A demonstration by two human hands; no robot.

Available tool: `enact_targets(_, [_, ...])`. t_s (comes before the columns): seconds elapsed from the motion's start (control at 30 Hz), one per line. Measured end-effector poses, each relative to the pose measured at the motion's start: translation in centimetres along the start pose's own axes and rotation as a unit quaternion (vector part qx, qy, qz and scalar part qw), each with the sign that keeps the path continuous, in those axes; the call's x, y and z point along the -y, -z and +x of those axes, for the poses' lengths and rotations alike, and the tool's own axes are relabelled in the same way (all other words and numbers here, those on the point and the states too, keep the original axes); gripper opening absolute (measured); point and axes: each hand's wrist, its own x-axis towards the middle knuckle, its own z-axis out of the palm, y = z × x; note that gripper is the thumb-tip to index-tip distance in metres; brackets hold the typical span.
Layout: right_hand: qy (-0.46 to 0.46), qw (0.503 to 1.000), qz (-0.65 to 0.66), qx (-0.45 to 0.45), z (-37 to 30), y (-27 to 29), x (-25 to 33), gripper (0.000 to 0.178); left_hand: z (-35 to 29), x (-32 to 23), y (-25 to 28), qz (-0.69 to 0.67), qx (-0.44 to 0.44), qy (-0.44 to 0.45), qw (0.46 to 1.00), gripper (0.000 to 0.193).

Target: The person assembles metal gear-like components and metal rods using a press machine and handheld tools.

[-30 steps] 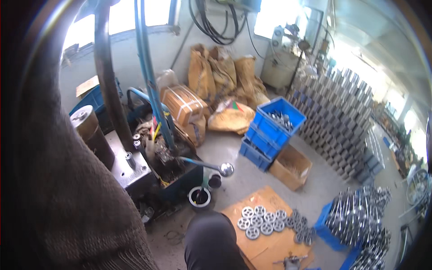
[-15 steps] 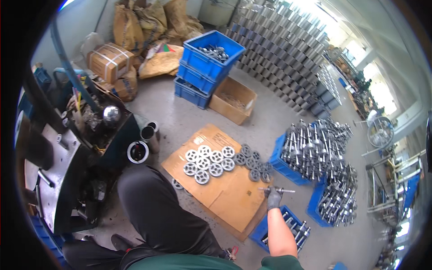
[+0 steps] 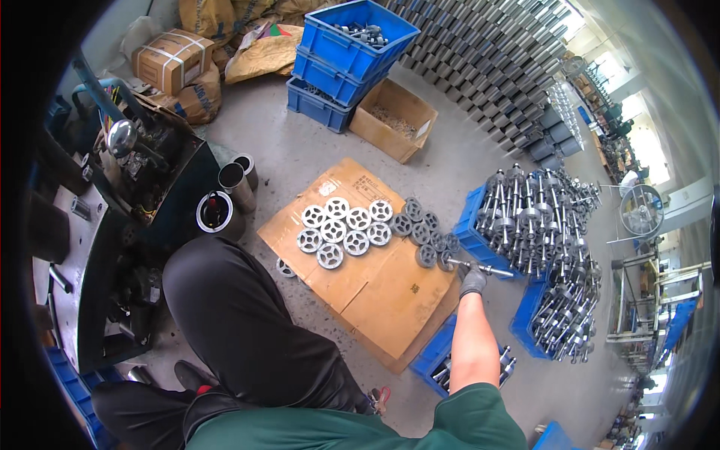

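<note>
My right hand (image 3: 473, 282), in a grey glove, is closed round a slim metal shaft (image 3: 496, 271). The shaft lies roughly level, its left end close to the dark wheel-like discs and its right end near a blue crate (image 3: 474, 234) heaped with similar shafts. Below my forearm is a smaller blue crate (image 3: 426, 361) with several shafts in it, partly hidden by the arm. Bright spoked metal discs (image 3: 334, 230) lie on a flat cardboard sheet (image 3: 390, 300), with darker discs (image 3: 426, 256) at its right edge. My left hand is out of view.
Another blue crate of shafts (image 3: 561, 326) stands to the right. Stacked blue crates (image 3: 330, 75) and an open cardboard box (image 3: 386, 139) are farther off, before a wall of metal cylinders (image 3: 480, 60). A machine (image 3: 82, 262) and upright tubes (image 3: 238, 187) flank my left.
My right hand, still holding the shaft, has moved away from the small crate, farther out and toward the heaped crate. The whole view has shifted a little.
</note>
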Motion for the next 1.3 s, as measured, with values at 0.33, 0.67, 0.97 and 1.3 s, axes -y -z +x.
enact_targets(0.33, [0.288,0.921,-0.249,-0.078,4.3,-0.8,-1.4,0.017,-3.9,3.6,2.6,0.096,0.041,0.023,0.994,0.051])
enact_targets(0.67, [0.112,0.977,-0.167,0.077,5.8,-0.2,0.7,0.016,-3.2,6.8,4.7,0.152,0.093,-0.010,0.984,0.052])
enact_targets(0.97, [0.127,0.937,-0.291,0.147,3.3,-2.0,-1.5,0.018,-19.0,22.4,3.0,0.025,0.220,0.128,0.967,0.032])
enact_targets(1.3, [0.099,0.782,-0.615,0.032,0.7,-7.4,-7.7,0.072,-24.1,21.9,6.6,0.013,0.266,0.318,0.910,0.025])
